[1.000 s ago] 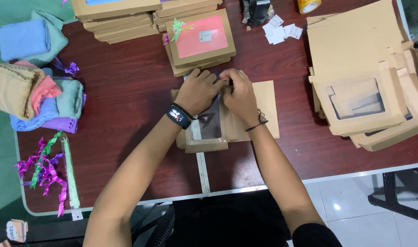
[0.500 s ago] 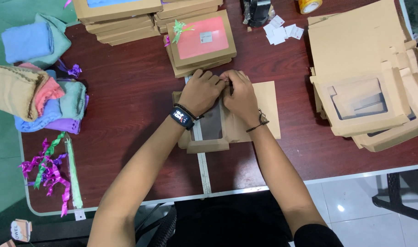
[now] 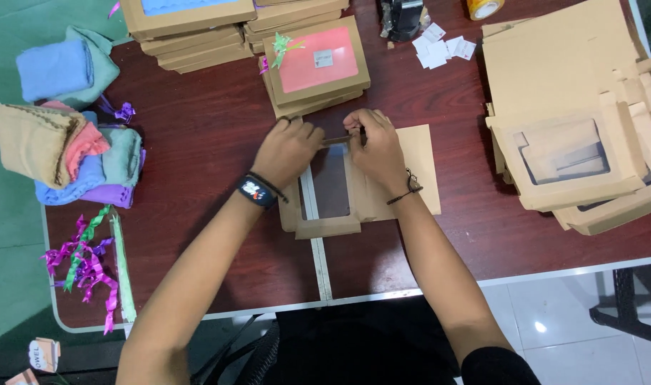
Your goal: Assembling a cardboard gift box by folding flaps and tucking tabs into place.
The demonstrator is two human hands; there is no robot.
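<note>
A flat brown cardboard box [image 3: 330, 227] with a clear window lies unfolded on the dark wooden table [image 3: 197, 142], right in front of me. My left hand [image 3: 288, 148], with a dark watch on its wrist, presses on the box's top left edge. My right hand [image 3: 375, 146], with a thin cord bracelet at the wrist, grips the top flap beside it. Both hands pinch the same far edge of the box, fingers bent over the cardboard.
Stacks of finished window boxes [image 3: 318, 64] stand at the back. A heap of flat box blanks [image 3: 568, 121] fills the right. Folded towels [image 3: 69, 142] and curled ribbons [image 3: 90, 264] lie at the left. Small white labels [image 3: 443, 46] lie at the back.
Both hands have shifted a little toward the far edge of the box, and the clear window now shows more between my wrists.
</note>
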